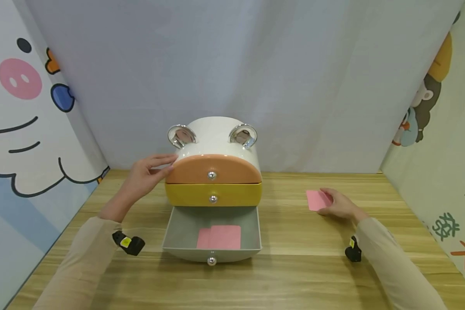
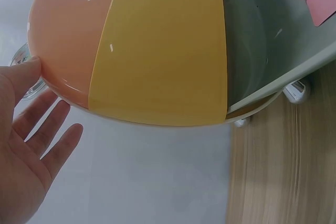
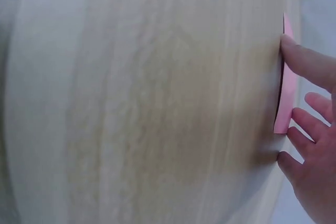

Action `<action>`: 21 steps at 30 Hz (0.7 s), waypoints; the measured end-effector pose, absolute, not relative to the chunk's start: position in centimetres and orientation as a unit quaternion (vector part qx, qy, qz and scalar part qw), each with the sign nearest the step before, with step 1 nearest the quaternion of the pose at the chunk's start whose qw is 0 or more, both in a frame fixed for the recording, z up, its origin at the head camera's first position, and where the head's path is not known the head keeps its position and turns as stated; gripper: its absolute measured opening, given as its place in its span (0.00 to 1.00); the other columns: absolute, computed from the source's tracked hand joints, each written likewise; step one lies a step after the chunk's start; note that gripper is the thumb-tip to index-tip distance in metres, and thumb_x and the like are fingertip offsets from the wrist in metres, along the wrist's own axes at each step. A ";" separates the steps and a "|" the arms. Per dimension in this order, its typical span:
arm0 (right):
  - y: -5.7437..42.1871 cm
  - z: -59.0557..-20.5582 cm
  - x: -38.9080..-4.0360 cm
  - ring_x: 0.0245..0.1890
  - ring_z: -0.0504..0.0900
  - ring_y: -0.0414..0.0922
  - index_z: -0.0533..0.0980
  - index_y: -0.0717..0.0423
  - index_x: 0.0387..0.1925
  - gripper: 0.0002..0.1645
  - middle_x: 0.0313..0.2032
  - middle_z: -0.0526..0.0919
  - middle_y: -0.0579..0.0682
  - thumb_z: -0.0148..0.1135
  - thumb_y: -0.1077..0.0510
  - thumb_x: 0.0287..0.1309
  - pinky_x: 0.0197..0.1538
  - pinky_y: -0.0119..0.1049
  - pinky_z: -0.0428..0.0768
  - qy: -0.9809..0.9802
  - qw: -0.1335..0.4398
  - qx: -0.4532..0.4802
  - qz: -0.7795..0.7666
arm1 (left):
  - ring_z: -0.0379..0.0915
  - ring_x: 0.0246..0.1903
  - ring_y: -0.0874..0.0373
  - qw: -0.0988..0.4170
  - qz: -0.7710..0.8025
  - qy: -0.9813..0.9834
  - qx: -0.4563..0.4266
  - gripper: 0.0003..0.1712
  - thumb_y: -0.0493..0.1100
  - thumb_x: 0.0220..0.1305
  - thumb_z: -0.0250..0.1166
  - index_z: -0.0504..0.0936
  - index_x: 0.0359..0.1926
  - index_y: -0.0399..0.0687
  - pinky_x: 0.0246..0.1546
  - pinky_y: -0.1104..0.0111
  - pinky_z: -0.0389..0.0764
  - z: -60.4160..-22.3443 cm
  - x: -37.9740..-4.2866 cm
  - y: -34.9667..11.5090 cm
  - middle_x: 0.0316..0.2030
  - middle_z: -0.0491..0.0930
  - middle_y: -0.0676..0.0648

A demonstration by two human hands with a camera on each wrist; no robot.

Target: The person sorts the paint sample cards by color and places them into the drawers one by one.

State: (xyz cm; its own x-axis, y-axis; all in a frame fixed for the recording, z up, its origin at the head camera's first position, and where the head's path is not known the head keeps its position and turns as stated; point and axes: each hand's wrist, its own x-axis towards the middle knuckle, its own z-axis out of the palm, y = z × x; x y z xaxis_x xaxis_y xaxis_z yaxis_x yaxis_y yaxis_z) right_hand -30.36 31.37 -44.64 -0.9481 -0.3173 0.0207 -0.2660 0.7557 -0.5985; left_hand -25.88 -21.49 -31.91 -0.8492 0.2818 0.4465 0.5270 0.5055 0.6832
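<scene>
Tabletop scene, seen from above the hands. Centred on the pale wooden table [image 1: 294, 267]: a small rounded white plastic drawer cabinet [image 1: 217, 137] with two shiny silver ear-shaped handles on top. Three drawers stacked in front: orange top drawer [image 1: 214, 170] closed, yellow middle drawer [image 1: 214, 194] closed, grey bottom drawer [image 1: 213, 234] pulled fully out toward the viewer.

Inside the grey drawer: two pink paper cards [image 1: 219, 237], lying flat and overlapping. So part of the sorting looks done.

Well to the right of the cabinet, flat on the table: one more pink paper card [image 1: 317, 200]. Right hand [image 1: 339, 204] resting on that card, fingers fairly straight, fingertips [image 3: 302, 61] pressing its edge against the wood; not lifted, not pinched as far as the wrist view shows.

Left hand [image 1: 145, 176] steadying the cabinet, fingers spread and straight, tips touching the left edge of the orange drawer front; nothing clasped.

Judged remaining: last card on the table to be picked up and laid with the others in the grey drawer, drawer then possibly pushed in. No other loose cards visible on the table.

Backdrop: plain grey curtain, cartoon-printed panels at both sides.
</scene>
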 end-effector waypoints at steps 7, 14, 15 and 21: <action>31.2 -44.3 -30.3 0.43 0.68 0.59 0.63 0.80 0.55 0.48 0.46 0.68 0.73 0.73 0.55 0.37 0.46 0.50 0.71 0.952 0.031 -0.150 -0.265 | 0.68 0.53 0.47 0.135 -0.434 -0.860 -0.232 0.18 0.37 0.62 0.58 0.76 0.53 0.37 0.44 0.62 0.78 -31.9 -25.9 -21.5 0.53 0.73 0.39; 31.4 -43.5 -30.2 0.36 0.70 0.53 0.71 0.78 0.45 0.27 0.39 0.74 0.66 0.66 0.65 0.43 0.37 0.40 0.74 0.940 0.045 -0.162 -0.298 | 0.68 0.53 0.47 0.134 -0.431 -0.862 -0.231 0.18 0.38 0.62 0.59 0.76 0.53 0.38 0.45 0.60 0.78 -31.8 -25.8 -21.5 0.53 0.73 0.40; 31.5 -43.3 -30.2 0.35 0.70 0.52 0.72 0.77 0.44 0.23 0.38 0.74 0.64 0.64 0.67 0.45 0.36 0.38 0.74 0.934 0.054 -0.160 -0.314 | 0.68 0.53 0.47 0.134 -0.431 -0.862 -0.232 0.18 0.38 0.62 0.59 0.76 0.53 0.38 0.44 0.60 0.78 -31.8 -25.8 -21.5 0.53 0.73 0.40; 31.5 -41.9 -29.7 0.33 0.70 0.45 0.72 0.74 0.47 0.18 0.37 0.75 0.59 0.55 0.69 0.52 0.31 0.32 0.75 0.900 0.110 -0.147 -0.394 | 0.68 0.53 0.47 0.136 -0.430 -0.862 -0.231 0.18 0.38 0.62 0.59 0.76 0.53 0.37 0.45 0.61 0.78 -31.7 -25.8 -21.5 0.53 0.73 0.40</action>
State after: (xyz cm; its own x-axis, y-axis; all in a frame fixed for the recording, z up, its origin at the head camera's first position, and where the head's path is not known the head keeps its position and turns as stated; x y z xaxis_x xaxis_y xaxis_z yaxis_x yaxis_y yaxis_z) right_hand -29.69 31.48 -41.87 -0.9326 -0.3515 -0.0825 -0.1777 0.6458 -0.7425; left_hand -25.82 -21.49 -31.74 -0.8563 0.2818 0.4328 0.5153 0.5227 0.6792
